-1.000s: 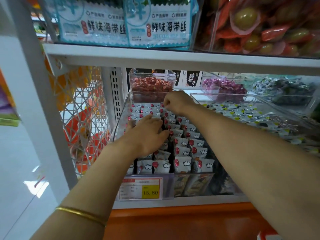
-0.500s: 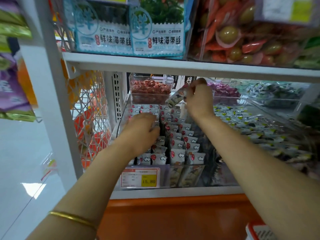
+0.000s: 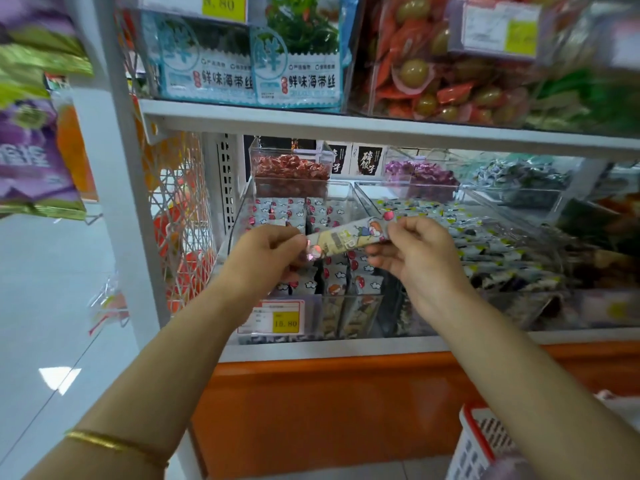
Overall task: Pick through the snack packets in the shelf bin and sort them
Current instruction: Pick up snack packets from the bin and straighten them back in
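Moved since half a second ago: one snack packet (image 3: 346, 239), then raised at the bin's far end by the right hand alone, now drawn forward; left hand (image 3: 266, 252) lifted off the rows to take its other end.

1. Basket (image 3: 481, 441), red-rimmed, lower right; contents not visible.
2. Hands: left pinches the packet's left end, right hand (image 3: 415, 251) pinches its right end. Packet held above the shelf bin (image 3: 322, 317), right end slightly higher, clear of the rows.
3. Rows of packets (image 3: 332, 271): standing on edge, mostly aligned; dark gap along the right side.
4. Tub of red sweets (image 3: 291, 169), behind.

Progress, as a judgement: partway. One packet picked out, not yet placed; whether others in the bin need pulling cannot be told.
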Demonstrator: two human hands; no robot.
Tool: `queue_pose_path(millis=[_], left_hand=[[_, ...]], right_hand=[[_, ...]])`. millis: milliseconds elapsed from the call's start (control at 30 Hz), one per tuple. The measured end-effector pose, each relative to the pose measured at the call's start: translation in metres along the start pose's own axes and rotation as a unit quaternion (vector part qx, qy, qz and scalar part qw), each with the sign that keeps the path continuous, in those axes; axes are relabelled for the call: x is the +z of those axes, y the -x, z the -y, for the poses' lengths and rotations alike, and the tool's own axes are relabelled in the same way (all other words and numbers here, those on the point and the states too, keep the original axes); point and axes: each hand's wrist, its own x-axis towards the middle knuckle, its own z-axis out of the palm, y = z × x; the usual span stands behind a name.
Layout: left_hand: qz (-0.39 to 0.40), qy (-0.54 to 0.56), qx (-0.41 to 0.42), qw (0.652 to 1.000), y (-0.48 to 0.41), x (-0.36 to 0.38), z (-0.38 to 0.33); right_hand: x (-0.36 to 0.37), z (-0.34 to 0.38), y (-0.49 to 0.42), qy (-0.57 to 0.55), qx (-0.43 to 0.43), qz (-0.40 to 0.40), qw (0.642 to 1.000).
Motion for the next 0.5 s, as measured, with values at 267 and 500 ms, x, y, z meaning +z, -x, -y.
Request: queue_pose_path(millis=[267,500], left_hand=[[0.010,0.129,-0.059,0.990,-0.001,0.000,0.000],[0.027,0.314,-0.106,0.943,-0.002,0.000,-0.002]], right_hand=[[-0.009,0.003,0.004,-0.101,0.054,0.045,0.992],[-0.012,0.001,0.000,-0.117,0.088,0.032,0.989]])
